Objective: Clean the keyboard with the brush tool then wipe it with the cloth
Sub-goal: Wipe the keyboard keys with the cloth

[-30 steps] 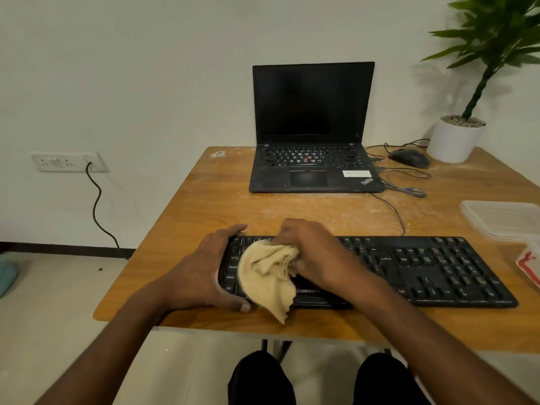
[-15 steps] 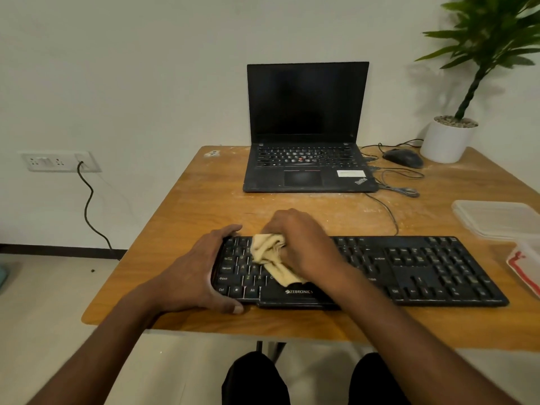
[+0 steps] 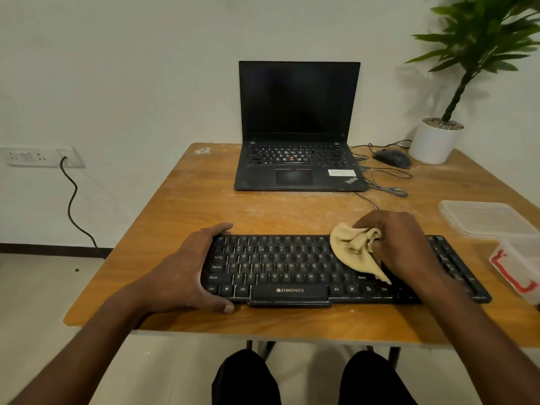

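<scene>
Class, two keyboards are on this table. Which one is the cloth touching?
The separate black keyboard at the near edge; the cloth lies on it, not the laptop behind.

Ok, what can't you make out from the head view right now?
- Keys under the right hand and cloth: covered.
- Keyboard left end: hidden by the left hand.
- Brush tool: not seen anywhere.
- Red-marked container: cut off by the right edge.
- Remaining dust on the keys: too small to judge.

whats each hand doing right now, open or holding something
Left hand: grip closed around the left end of the Zebronics keyboard, steadying it.
Right hand: grip closed on the tan cloth, pressed onto the keys.
</scene>
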Available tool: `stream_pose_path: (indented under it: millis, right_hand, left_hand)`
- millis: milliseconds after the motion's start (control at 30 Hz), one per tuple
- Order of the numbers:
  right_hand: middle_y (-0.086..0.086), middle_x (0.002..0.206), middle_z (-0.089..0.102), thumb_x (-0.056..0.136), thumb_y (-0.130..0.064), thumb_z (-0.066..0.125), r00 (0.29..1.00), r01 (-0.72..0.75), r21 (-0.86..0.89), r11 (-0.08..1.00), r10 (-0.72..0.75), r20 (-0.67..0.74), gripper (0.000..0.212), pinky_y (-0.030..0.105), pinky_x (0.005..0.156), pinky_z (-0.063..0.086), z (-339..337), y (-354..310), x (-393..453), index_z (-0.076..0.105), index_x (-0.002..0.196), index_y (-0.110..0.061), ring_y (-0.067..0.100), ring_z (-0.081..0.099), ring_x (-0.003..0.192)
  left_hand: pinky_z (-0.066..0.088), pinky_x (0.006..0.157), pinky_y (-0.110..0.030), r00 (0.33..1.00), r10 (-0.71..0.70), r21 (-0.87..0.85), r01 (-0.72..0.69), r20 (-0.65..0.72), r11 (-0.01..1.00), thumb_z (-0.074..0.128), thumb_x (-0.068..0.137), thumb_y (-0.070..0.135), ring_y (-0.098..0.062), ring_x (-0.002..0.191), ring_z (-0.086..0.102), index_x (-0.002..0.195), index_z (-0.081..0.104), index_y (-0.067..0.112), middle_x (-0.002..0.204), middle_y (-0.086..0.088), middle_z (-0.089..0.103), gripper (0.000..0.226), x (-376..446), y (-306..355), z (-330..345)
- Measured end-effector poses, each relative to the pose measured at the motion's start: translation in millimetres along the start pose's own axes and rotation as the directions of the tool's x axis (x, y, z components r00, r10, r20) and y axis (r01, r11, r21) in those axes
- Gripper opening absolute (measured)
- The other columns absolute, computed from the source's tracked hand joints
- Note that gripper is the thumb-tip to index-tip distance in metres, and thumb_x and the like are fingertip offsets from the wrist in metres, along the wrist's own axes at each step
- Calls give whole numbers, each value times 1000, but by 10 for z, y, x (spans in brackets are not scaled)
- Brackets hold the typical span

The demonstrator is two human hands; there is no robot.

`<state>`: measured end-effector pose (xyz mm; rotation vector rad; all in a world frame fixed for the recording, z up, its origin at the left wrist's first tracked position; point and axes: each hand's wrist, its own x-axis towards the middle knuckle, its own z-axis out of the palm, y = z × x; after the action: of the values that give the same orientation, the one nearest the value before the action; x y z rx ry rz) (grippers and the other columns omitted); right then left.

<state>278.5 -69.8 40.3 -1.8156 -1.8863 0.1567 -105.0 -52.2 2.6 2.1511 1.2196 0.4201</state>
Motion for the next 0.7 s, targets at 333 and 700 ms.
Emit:
stream_pose_path:
  millis: [333, 700]
  right_hand:
    - [-9, 112, 68, 82, 0, 69, 948, 244, 274, 930, -289, 137, 41, 26, 87, 46, 670, -1234, -122, 74, 111, -28, 9, 52, 104]
    - [-4, 90, 72, 69, 19, 62, 998, 24, 126, 992, -30, 47, 46, 26, 69, 44, 21, -223, -269, 80, 94, -15, 18, 63, 88]
  left_hand:
    - [42, 111, -29, 1000, -15, 7, 15, -15, 1000, 95, 44, 76, 22, 133, 31, 154, 9, 67, 140, 51, 23, 139, -15, 31, 1]
    - [42, 104, -21, 1000, 3, -26, -3, -8, 1000, 96, 43, 75, 23, 130, 34, 153, 12, 67, 139, 51, 25, 138, -9, -15, -1]
